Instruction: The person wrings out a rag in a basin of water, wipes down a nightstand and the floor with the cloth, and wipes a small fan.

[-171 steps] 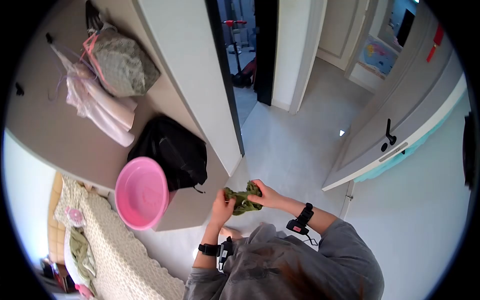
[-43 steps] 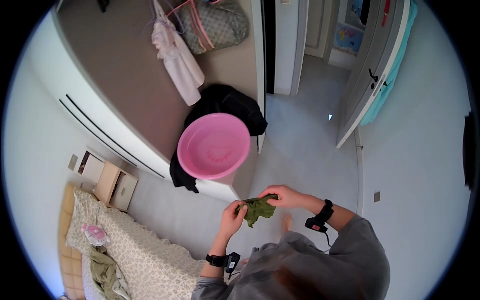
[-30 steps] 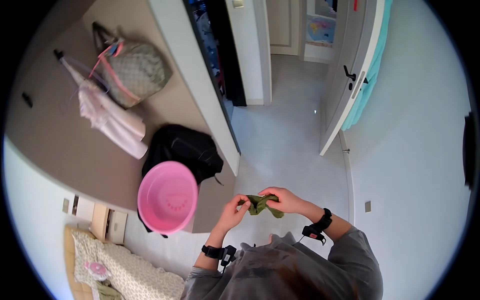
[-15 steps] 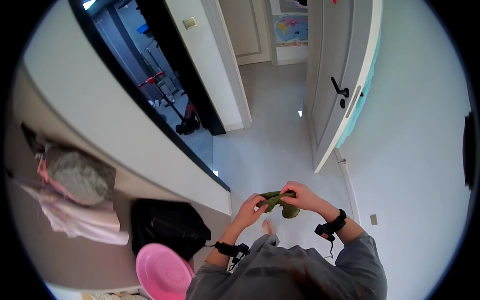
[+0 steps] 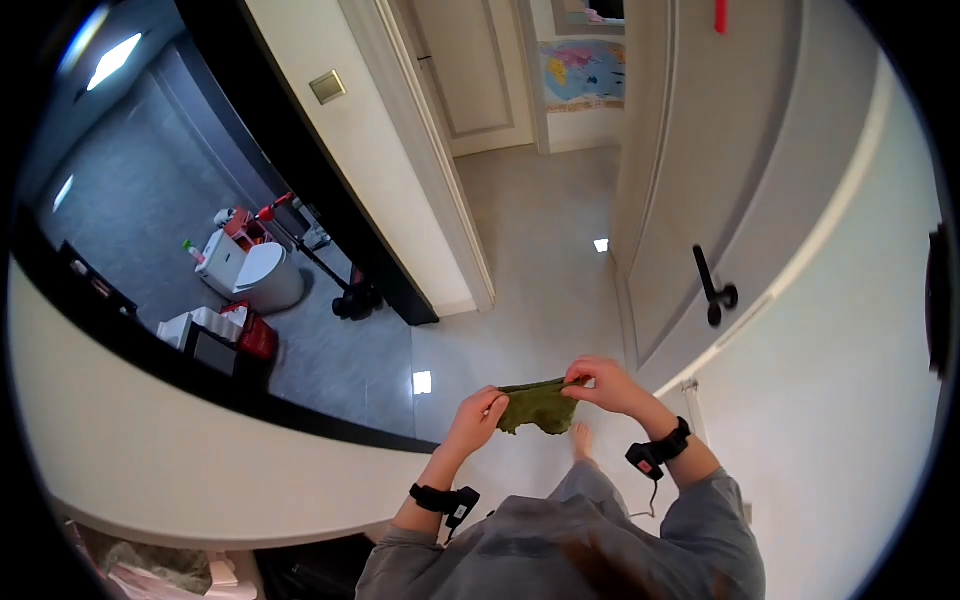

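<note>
A dark green cloth [image 5: 541, 408] is stretched between my two hands, its lower edge hanging uneven and wavy. My left hand [image 5: 477, 418] pinches its left end between thumb and fingers. At the right end, my right hand [image 5: 602, 386] grips the upper corner the same way. The cloth's exact kind cannot be made out. Below it, one bare foot [image 5: 583, 443] shows on the pale floor. Each forearm carries a black strap with a small device.
A door with a black handle [image 5: 716, 288] stands open on the right. Through the black-framed doorway on the left are a toilet [image 5: 268, 275], a red-and-black scooter [image 5: 318, 262] and a red bin [image 5: 257, 338]. A wall map [image 5: 584, 75] hangs at the hallway's far end.
The cloth has gone from bunched to spread out as my hands moved apart. I have moved forward: the doorway shows more of the bathroom, and the pink basin has left view.
</note>
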